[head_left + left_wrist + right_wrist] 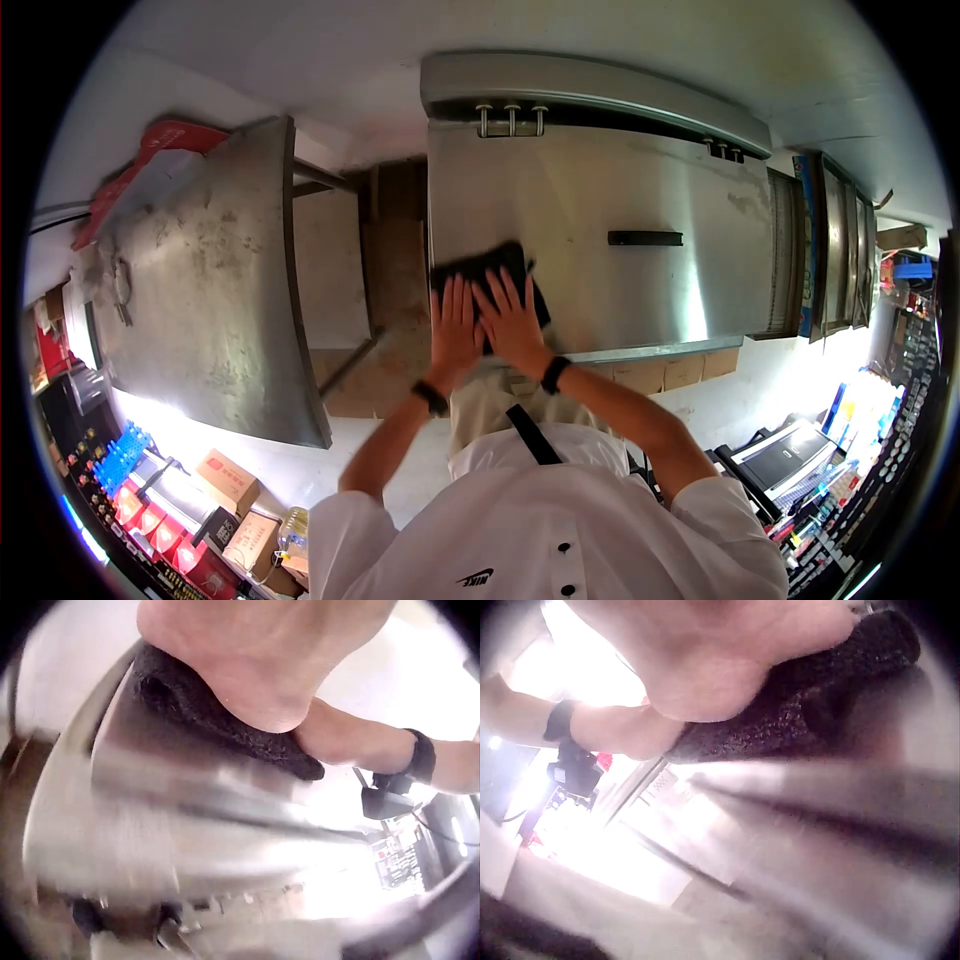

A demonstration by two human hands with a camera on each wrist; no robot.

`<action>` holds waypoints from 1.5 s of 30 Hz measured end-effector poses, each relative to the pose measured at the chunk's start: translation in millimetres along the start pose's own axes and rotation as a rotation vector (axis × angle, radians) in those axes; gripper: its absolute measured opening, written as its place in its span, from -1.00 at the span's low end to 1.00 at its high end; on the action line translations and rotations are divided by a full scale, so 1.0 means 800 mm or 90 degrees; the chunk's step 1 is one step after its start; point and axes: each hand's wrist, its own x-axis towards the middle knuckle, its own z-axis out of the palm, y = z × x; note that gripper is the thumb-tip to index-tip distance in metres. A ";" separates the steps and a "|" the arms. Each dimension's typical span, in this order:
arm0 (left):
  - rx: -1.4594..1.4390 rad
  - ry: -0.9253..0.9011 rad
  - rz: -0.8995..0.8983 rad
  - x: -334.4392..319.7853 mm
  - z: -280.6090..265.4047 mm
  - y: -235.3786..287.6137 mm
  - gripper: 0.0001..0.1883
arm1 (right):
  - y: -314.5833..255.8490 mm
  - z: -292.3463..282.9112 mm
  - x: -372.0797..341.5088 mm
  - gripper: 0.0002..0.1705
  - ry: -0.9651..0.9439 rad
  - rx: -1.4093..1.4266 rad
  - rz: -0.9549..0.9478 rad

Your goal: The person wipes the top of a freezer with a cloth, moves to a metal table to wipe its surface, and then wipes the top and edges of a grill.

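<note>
A dark, fuzzy cloth (510,258) lies flat on the left part of a steel surface (590,290), by its near edge. Both hands rest on it side by side, fingers straight and pointing away from the body. The left hand (456,325) covers the cloth's left part, and the right hand (512,318) its middle. In the left wrist view the cloth (217,720) shows folded thick under the left palm (255,660). The right wrist view has the cloth (757,727) beneath the right palm (705,667).
A black handle (645,239) is fixed on the steel surface to the right, with metal hinges (512,121) at its far edge. Another worn metal table (200,290) stands at the left across a gap. Cardboard boxes (227,482) and shelves (905,370) lie further out.
</note>
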 end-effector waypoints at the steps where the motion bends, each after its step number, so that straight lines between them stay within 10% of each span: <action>1: 0.003 0.000 0.001 -0.027 0.004 0.010 -0.30 | -0.010 0.007 -0.026 -0.30 -0.010 0.030 -0.003; 6: -0.002 0.022 -0.006 -0.023 0.006 0.006 -0.29 | -0.012 0.010 -0.018 -0.32 -0.003 0.032 0.008; 17: 0.162 0.056 0.062 0.306 -0.034 -0.106 -0.31 | 0.128 -0.047 0.272 -0.39 0.085 -0.113 -0.006; 30: 0.017 -0.065 0.095 -0.024 0.020 0.081 -0.26 | 0.039 -0.017 -0.101 -0.34 0.008 -0.032 0.070; 39: 0.028 -0.073 0.041 -0.025 0.033 0.111 -0.25 | 0.062 -0.020 -0.115 -0.31 0.042 0.042 0.026; 45: 0.127 -0.061 -0.007 0.023 0.074 0.245 -0.23 | 0.189 -0.053 -0.171 -0.29 0.080 -0.021 -0.016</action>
